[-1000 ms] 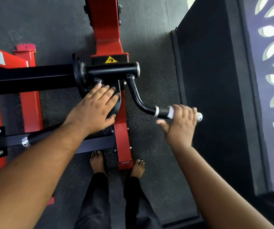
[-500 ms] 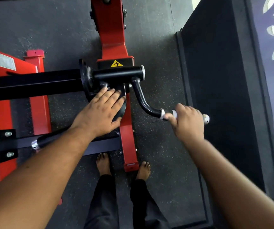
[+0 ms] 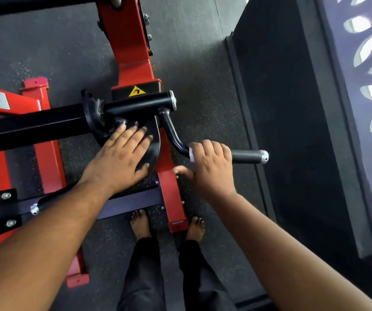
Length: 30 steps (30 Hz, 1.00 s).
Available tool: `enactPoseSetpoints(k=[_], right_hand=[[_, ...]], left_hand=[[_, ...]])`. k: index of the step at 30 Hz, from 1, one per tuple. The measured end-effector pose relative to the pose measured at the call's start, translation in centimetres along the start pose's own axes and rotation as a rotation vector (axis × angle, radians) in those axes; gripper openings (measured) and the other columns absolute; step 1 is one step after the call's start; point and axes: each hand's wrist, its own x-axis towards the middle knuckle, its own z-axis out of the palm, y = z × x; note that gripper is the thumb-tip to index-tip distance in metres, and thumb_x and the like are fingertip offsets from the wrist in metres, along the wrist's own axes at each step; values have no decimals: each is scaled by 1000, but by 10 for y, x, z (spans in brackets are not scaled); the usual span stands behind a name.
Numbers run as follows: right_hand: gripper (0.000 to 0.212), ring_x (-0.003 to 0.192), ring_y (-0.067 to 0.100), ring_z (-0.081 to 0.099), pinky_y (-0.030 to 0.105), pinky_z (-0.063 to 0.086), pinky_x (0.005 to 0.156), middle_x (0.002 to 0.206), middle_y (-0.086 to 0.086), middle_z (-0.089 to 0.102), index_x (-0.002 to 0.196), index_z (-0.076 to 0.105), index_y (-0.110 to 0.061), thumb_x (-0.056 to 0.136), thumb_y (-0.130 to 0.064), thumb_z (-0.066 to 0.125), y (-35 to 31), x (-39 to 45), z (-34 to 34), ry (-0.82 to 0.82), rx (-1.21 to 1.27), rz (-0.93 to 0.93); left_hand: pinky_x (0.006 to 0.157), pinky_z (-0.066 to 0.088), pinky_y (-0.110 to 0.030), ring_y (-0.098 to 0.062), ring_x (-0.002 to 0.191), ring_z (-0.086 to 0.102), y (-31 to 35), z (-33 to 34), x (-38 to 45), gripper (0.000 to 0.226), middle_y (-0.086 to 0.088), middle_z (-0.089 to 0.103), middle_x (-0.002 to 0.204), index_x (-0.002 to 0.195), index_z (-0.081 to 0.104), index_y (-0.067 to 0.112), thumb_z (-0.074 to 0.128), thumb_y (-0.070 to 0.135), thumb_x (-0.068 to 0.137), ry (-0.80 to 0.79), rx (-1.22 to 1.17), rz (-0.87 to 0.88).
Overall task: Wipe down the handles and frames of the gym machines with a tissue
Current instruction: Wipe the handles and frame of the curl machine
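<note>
- The black handle juts toward the right of centre frame; the right hand curls its fingers over its inner end, thumb stretched out to the left.
- A white bit at the fingers, perhaps the tissue, shows at the handle's bend.
- The left hand lies flat, fingers straight, on the black plate at centre.
- The red frame runs from top centre down between two bare feet.
- A black wall fills the right.
</note>
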Motion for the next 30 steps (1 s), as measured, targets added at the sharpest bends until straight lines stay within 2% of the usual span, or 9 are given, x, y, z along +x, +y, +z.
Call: enactPoseSetpoints(k=[4,7,11,15,18,20,22,25,30], right_hand=[[92,128,32,44,50,25,118,128,9,57,134,53,-13,82,-87,35,68,-32,12,68,-30,157],[94,137,34,35,51,11,125,131,12,54,130,53,-11,83,-89,29,76,-33,13,58,-20,312],[88,94,33,61,48,45,89,93,6,64,91,58,-17,77,-94,19,24,1,1,60,-29,175],[85,76,30,65,40,45,69,77,1,65,79,53,-20,76,-95,13,35,18,-7,6,-5,-38],[85,100,30,61,45,43,95,101,2,63,105,61,-20,82,-91,22,80,-14,4,24,-37,47],[92,128,35,48,48,20,122,125,8,57,130,57,-15,82,-89,29,85,-33,13,33,-59,196],[96,133,38,41,48,12,124,129,12,54,133,54,-12,81,-89,30,63,-30,17,11,-36,255],[80,100,34,59,47,40,93,100,8,63,103,62,-15,88,-84,23,18,-2,3,12,-27,132],[66,82,34,70,35,35,61,87,7,72,77,57,-21,101,-70,20,-31,53,-15,-168,11,124]], left_hand=[[127,16,-52,-37,145,37,0,2,0,74,-22,43,156,150,45,1,37,48,93,14,1,1],[127,16,-51,-37,145,37,0,2,0,74,-22,41,156,150,44,1,36,47,93,21,12,-5],[126,18,-52,-37,145,37,-1,3,0,73,-22,41,156,150,44,1,36,48,94,29,6,-6],[126,19,-52,-37,146,36,0,3,0,73,-22,40,157,150,45,2,38,47,93,35,-7,-6],[127,15,-51,-38,145,36,0,3,0,73,-23,39,157,149,45,1,37,46,92,41,-22,-16],[128,14,-50,-38,145,35,0,3,1,73,-24,38,157,149,45,1,37,47,93,42,-13,-22],[128,11,-49,-38,145,34,0,3,0,74,-23,37,158,150,44,1,36,47,93,32,-3,-20],[128,11,-48,-36,146,31,0,3,0,73,-22,36,159,151,43,2,35,48,94,30,12,-24],[127,16,-50,-36,145,34,1,2,-1,72,-22,38,158,149,45,4,38,49,93,34,-11,-29]])
